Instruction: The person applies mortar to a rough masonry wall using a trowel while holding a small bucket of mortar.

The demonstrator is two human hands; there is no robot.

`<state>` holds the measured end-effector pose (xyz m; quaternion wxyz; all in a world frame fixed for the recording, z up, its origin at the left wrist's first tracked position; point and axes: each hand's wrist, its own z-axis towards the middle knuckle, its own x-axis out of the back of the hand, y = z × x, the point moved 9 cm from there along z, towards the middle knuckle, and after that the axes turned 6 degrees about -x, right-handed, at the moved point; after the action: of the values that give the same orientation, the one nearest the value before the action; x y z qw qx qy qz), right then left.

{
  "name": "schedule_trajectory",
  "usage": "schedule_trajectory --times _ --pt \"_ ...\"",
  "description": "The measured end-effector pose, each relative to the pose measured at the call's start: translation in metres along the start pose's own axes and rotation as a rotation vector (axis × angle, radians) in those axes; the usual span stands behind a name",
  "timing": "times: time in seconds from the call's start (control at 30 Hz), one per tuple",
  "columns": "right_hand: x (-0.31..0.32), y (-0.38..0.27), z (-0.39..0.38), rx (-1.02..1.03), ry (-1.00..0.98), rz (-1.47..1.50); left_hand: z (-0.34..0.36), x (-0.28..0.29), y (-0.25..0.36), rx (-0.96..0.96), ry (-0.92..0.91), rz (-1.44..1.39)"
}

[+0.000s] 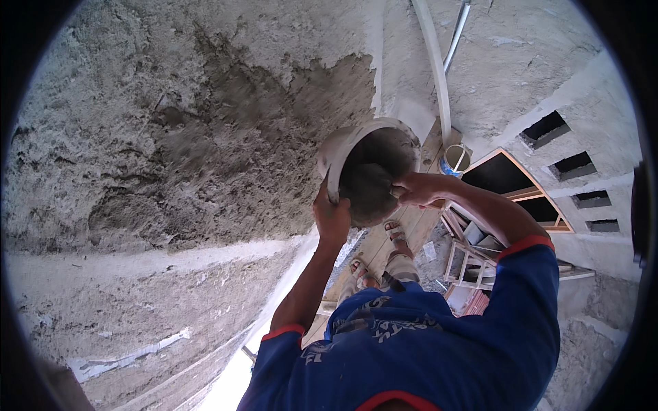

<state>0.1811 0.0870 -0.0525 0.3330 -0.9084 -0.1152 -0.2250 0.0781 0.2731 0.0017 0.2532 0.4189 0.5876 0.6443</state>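
Observation:
In front of me a round, mortar-crusted bucket (334,154) is tilted so that its mouth faces me. My left hand (333,218) is closed on its near left rim, thumb over the edge. At the right side of the mouth, my right hand (419,190) is closed around the handle of what looks like a trowel (369,183). Its grey blade lies inside the bucket against wet mortar, and the handle is mostly hidden by my fingers. Just beyond the bucket is a rough wall with a dark, damp patch of mortar (253,130).
I stand on wooden planks (375,251) raised above the floor. A small paint bucket (455,159) stands at the planks' far end, beside a long pale strip (434,61). To the right are a wooden-framed opening (505,179), square wall holes (545,129) and stacked wooden pieces (473,257) below.

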Motion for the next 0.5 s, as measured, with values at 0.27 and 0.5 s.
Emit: schedule_trajectory --times 0.27,0.5 --pt "-0.073 0.0 0.019 0.088 -0.251 1.039 0.001 -0.033 -0.012 -0.028 0.048 0.192" --pt "-0.079 -0.015 0.019 0.247 -0.246 1.523 0.019 -0.037 -0.048 0.063 0.08 -0.019"
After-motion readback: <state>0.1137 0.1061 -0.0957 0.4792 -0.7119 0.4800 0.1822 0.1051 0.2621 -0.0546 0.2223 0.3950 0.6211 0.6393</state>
